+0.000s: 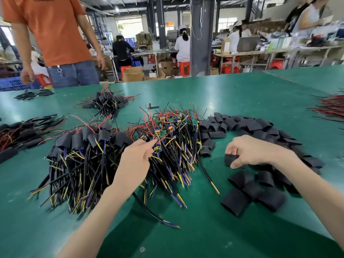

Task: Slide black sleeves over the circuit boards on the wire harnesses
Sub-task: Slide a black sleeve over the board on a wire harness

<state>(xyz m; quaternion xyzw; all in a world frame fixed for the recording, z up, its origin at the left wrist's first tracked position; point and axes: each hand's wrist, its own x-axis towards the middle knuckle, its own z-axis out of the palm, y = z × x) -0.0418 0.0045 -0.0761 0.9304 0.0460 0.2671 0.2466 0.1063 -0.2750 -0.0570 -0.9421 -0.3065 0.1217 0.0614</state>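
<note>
the table mat [242, 101] is smooth, with a soft sheen where the light falls. the black sleeves [235, 203] look matt, like thin flexible plastic or rubber tubing, flattened and creased. the wire harnesses [168, 164] have slightly glossy plastic insulation. the circuit boards [163, 132] look faintly shiny. the boxes [133, 73] behind are dull brown cardboard, and the stools [184, 68] are red plastic.

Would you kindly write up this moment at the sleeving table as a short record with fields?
left hand: fingertips reach into the bare harness pile; grip unclear
right hand: pinches one black sleeve
bare harness pile: centre of the green table, circuit boards exposed
sleeved harness pile: left of the bare one
loose sleeves: heaped on the right
step: held sleeve not yet on a board
</note>
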